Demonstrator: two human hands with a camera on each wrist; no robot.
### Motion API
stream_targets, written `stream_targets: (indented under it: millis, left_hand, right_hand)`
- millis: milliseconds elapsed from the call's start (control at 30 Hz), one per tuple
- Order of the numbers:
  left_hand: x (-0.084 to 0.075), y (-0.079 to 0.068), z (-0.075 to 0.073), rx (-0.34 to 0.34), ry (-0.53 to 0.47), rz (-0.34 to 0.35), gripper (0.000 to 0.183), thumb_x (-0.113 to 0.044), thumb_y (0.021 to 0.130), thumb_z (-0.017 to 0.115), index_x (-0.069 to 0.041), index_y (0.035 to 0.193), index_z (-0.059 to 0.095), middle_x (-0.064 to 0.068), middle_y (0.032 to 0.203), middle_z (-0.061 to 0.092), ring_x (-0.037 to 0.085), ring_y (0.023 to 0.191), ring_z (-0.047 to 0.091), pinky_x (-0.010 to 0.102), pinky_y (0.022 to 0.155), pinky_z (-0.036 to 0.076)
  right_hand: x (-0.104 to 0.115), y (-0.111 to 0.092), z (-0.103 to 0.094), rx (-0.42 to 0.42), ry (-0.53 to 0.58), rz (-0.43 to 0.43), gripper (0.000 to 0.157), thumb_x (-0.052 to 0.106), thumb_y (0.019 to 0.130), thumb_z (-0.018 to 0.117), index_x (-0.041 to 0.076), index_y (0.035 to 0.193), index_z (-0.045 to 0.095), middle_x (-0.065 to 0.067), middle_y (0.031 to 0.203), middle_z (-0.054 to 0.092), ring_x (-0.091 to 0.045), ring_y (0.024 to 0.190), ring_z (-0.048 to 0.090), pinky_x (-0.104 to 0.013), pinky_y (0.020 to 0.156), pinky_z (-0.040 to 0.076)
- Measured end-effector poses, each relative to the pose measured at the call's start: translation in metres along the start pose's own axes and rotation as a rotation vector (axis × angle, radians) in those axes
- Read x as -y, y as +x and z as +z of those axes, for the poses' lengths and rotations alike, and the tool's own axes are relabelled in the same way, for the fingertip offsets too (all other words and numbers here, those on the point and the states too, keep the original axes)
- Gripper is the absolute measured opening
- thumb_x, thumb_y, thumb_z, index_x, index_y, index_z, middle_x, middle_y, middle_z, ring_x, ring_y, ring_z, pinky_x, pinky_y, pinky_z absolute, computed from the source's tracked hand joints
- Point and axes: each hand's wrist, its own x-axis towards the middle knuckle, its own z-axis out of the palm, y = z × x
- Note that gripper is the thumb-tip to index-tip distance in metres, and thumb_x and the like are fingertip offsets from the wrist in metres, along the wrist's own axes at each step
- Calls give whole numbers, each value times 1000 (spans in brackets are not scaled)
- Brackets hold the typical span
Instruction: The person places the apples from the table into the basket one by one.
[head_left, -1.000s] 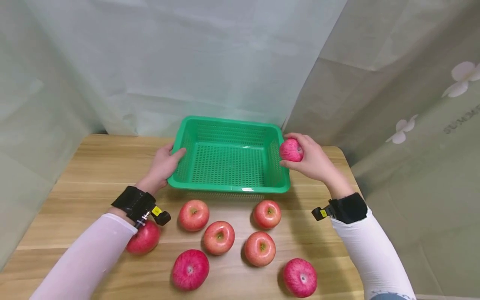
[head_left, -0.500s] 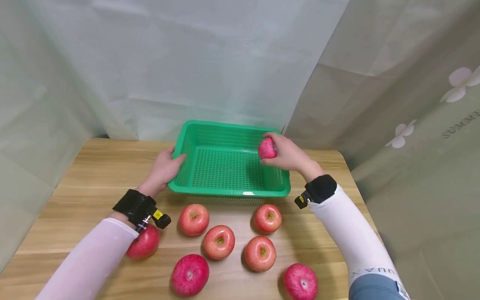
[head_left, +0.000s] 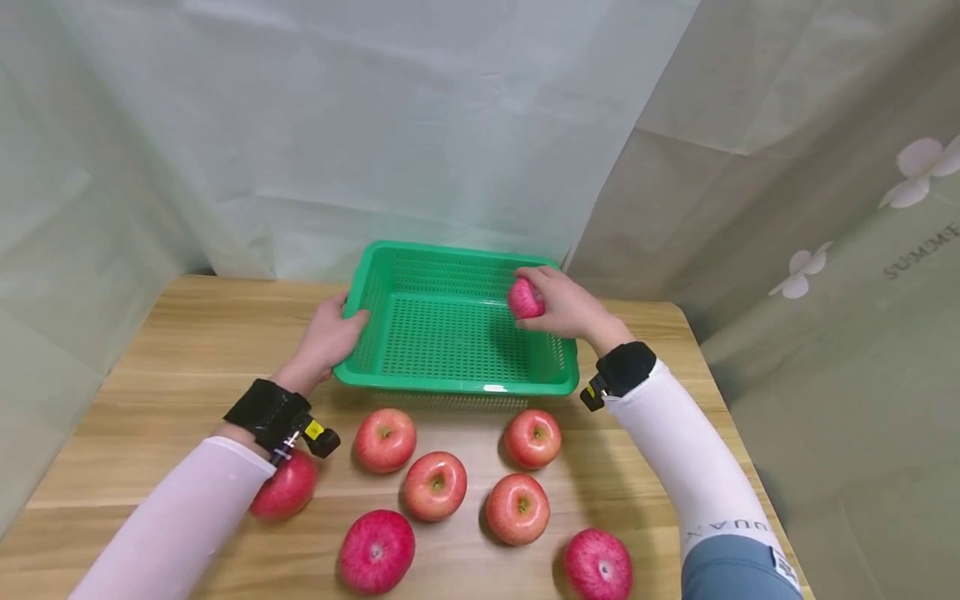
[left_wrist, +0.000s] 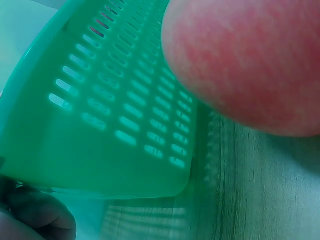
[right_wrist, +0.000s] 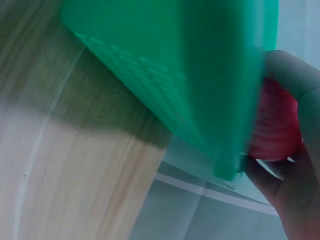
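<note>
A green plastic basket [head_left: 450, 386] with slotted walls stands at the back of the table, its inside showing only a bare perforated floor. My left hand [head_left: 327, 337] grips its left rim, thumb over the edge; curled fingers [left_wrist: 42, 215] show in the left wrist view's lower corner. Over the basket's right part, my right hand [head_left: 566, 306] holds a pinkish-red apple [head_left: 525, 298] between thumb and fingers. The right wrist view shows that same apple [right_wrist: 275, 122] beyond the blurred green rim. A large apple [left_wrist: 245, 60] fills the left wrist view's upper right.
Several apples lie on the wooden table [head_left: 187, 358] before the basket, among them a light red apple [head_left: 386, 440] and a dark pink apple [head_left: 377, 552]. Another apple [head_left: 285, 487] sits partly under my left forearm. Pale curtains [head_left: 450, 125] hang behind the table and along both sides.
My right hand has moved left with the apple, from outside the basket's right rim to above its inside. The left hand keeps its grip on the rim.
</note>
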Motion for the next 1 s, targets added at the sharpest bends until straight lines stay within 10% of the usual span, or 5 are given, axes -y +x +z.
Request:
stream_targets:
  millis: [1000]
  left_hand:
    - [0,-7,1,-7,-39,2,63,-17,110,46,7,165,25,33,142,53,40,108,67,48,82,65]
  right_hand:
    - [-15,7,13,95,-180,-133,85,32,91,87,16,163,43,-13,163,42,-37,145,43,-55,114,47]
